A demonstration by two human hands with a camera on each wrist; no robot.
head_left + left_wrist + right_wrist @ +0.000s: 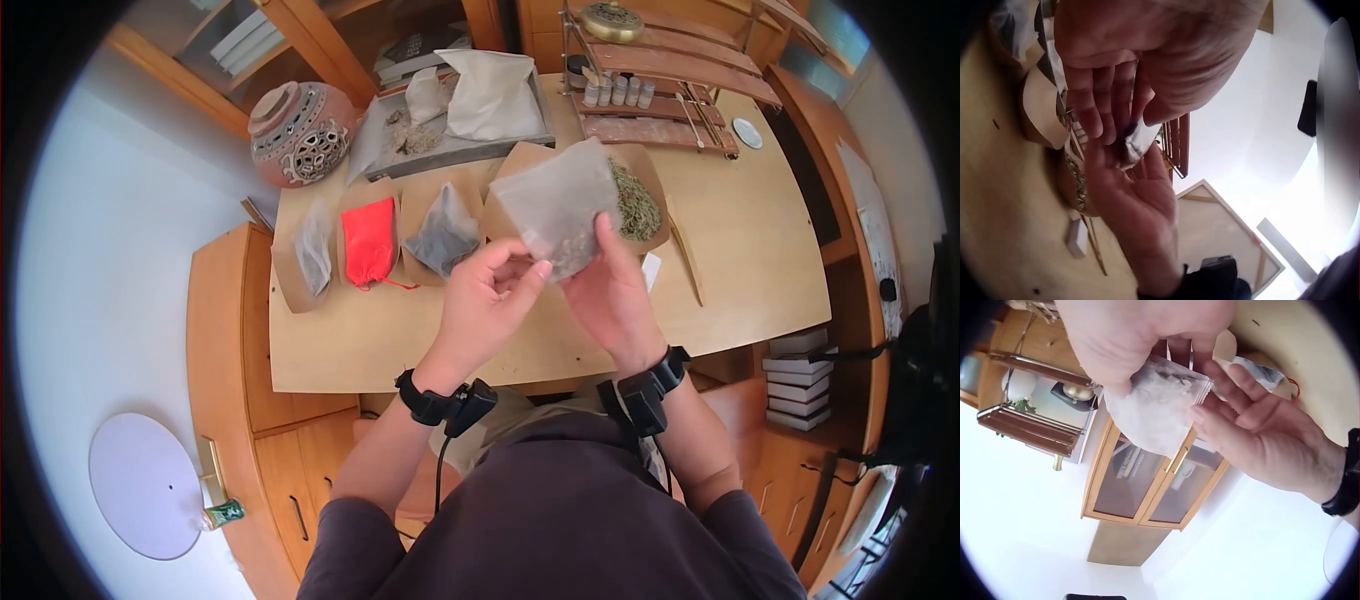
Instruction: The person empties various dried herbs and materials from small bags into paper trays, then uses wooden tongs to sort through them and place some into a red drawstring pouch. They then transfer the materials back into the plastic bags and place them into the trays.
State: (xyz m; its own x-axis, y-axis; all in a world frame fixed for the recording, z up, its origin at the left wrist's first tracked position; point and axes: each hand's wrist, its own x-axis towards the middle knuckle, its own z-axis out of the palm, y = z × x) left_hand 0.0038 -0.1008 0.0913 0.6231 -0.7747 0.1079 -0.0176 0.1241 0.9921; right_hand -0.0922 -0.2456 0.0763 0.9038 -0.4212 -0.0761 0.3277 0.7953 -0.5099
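Observation:
A translucent mesh pouch [560, 195], with a little dried plant matter at its lower end, is held up over the table between both hands. The left hand [485, 305] pinches the pouch's lower left corner between thumb and fingers. On the other side, the right hand [615, 300] grips it, thumb [604, 228] on the front and fingers behind. Seen from the right wrist, the pouch [1154, 406] has a ridged seam along one edge, near the left thumb. Behind it, dried green herbs [635, 203] lie in a brown paper tray, partly hidden by the pouch.
Leftward on the table [350, 350] are a red drawstring pouch [368, 240], a dark-filled bag [443, 235] and a clear bag [314, 250] on paper trays. Farther back stand a grey tray [480, 148] with white pouches, a pierced pot [300, 135] and a wooden rack [660, 130] with small jars.

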